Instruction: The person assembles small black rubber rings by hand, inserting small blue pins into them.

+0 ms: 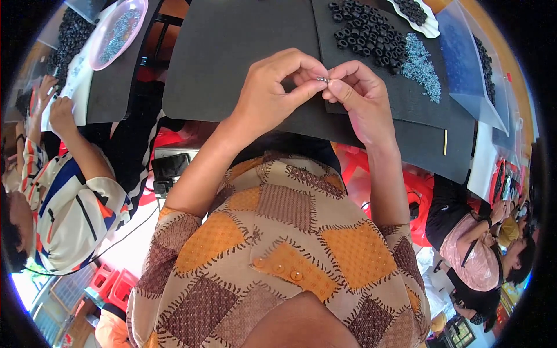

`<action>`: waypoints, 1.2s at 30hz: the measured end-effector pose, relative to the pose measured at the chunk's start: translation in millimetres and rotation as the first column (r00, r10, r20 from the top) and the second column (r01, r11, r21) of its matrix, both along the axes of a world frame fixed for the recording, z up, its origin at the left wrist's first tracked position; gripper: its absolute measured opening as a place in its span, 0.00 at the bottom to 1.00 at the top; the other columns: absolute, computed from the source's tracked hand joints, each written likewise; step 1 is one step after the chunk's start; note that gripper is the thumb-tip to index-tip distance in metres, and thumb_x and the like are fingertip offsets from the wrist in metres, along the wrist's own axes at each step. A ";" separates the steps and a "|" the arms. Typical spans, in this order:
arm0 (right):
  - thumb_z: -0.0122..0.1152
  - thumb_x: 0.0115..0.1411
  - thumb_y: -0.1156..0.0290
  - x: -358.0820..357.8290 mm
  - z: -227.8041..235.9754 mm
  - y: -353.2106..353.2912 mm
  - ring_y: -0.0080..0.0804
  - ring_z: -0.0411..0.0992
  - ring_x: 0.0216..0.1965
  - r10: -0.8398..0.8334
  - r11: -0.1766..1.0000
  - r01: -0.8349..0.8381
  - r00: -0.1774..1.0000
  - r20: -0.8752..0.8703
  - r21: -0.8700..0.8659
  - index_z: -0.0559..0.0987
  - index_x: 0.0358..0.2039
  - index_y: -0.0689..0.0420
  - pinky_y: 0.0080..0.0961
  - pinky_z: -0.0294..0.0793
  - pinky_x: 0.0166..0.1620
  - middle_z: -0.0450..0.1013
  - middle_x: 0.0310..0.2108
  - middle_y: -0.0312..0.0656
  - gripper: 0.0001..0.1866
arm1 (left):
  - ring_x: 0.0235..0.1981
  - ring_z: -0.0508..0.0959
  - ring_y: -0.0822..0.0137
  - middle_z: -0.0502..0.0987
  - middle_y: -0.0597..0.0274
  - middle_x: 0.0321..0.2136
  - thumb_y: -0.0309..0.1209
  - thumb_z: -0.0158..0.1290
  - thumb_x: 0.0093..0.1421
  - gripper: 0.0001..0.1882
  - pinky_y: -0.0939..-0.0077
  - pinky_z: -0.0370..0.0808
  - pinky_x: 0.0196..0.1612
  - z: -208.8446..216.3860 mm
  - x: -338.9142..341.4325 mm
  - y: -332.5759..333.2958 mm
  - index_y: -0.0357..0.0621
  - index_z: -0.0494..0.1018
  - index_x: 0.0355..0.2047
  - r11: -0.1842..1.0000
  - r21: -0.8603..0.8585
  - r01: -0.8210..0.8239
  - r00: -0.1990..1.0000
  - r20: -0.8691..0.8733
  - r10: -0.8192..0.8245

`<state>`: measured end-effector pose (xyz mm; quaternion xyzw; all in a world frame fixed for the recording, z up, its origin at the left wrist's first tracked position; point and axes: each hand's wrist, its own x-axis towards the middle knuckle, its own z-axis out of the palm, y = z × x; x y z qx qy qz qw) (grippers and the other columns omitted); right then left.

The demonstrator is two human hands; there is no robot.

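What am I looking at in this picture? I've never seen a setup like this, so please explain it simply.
There is no machine here, only a person's bare hands. One wide fisheye camera on the person's head looks down, so edges bend near the rim and the person's own brown-and-orange patchwork shirt fills the bottom.

The left hand and right hand meet fingertip to fingertip, pinching a small, shiny, dark piece, too tiny to identify.

On the flat black work surface, to the right, lie a heap of black ring-shaped pieces and, beside it, a spread of small, clear bluish pieces.
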<state>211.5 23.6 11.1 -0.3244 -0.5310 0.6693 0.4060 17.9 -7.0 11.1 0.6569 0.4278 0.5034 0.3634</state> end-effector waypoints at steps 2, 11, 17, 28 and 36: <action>0.64 0.60 0.78 -4.4 0.6 -2.4 0.19 0.75 0.34 -0.024 1.000 0.024 0.999 -0.044 0.005 0.80 0.35 0.61 0.17 0.75 0.40 0.78 0.34 0.37 0.04 | 0.35 0.79 0.78 0.79 0.66 0.32 0.22 0.61 0.59 0.07 0.83 0.77 0.39 -3.7 3.4 -1.1 0.37 0.77 0.38 0.999 -0.038 0.007 0.996 0.086 -0.003; 0.67 0.56 0.82 -6.7 -3.2 -3.3 0.20 0.74 0.37 -0.012 1.000 0.014 0.973 -0.232 0.004 0.80 0.35 0.61 0.18 0.75 0.43 0.78 0.35 0.38 0.06 | 0.37 0.78 0.78 0.80 0.65 0.35 0.24 0.61 0.60 0.09 0.84 0.75 0.41 -8.8 1.4 -1.8 0.37 0.77 0.40 0.926 -0.267 0.265 0.806 0.589 -0.060; 0.67 0.53 0.86 -6.5 1.4 -3.8 0.25 0.74 0.37 -0.151 0.859 0.137 0.988 -0.012 0.494 0.79 0.33 0.62 0.19 0.74 0.43 0.76 0.36 0.40 0.08 | 0.36 0.77 0.77 0.79 0.66 0.33 0.28 0.60 0.62 0.09 0.82 0.74 0.41 -11.3 0.2 -3.0 0.37 0.76 0.41 0.912 -0.318 0.261 0.847 0.529 -0.058; 0.64 0.54 0.83 20.5 2.0 16.5 0.29 0.77 0.36 -0.515 0.667 0.031 0.741 0.431 0.745 0.80 0.33 0.61 0.21 0.75 0.39 0.77 0.34 0.41 0.06 | 0.34 0.78 0.76 0.80 0.62 0.36 0.28 0.57 0.64 0.06 0.83 0.74 0.39 -10.9 -22.5 2.3 0.41 0.76 0.39 0.968 -0.243 0.064 0.914 0.403 0.041; 0.66 0.54 0.76 37.9 4.0 23.8 0.39 0.77 0.36 -0.613 0.579 -0.207 0.527 0.588 0.789 0.81 0.35 0.55 0.31 0.77 0.42 0.75 0.31 0.41 0.08 | 0.33 0.76 0.77 0.80 0.64 0.35 0.29 0.59 0.62 0.07 0.84 0.72 0.39 -3.6 -37.5 -4.7 0.40 0.78 0.38 0.959 -0.278 -0.050 0.945 0.297 0.135</action>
